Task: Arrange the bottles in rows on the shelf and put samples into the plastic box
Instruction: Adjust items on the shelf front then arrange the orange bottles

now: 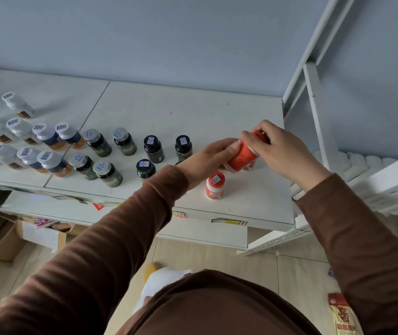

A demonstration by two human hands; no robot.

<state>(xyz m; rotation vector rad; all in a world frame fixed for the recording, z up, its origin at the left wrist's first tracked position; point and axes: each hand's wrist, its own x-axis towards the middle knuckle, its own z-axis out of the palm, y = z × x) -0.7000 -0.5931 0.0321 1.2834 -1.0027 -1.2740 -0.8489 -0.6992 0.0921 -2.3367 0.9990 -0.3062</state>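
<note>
On the white shelf [193,112] stand rows of bottles: white-capped ones [19,106] at the left, silver-capped dark ones [97,142] in the middle, black-capped ones [154,148] further right. A tilted orange bottle [242,157] is held above the shelf's right part. My left hand [207,158] grips its lower body and my right hand [282,151] closes over its cap end. A second orange bottle [215,186] stands upright just below them, apart from both hands. No plastic box is identifiable.
White rack uprights [316,112] rise at the shelf's right edge. A perforated white rail [280,238] juts out below it. Cardboard boxes [0,238] sit on the floor at the left. A printed packet [343,315] lies on the floor at the lower right.
</note>
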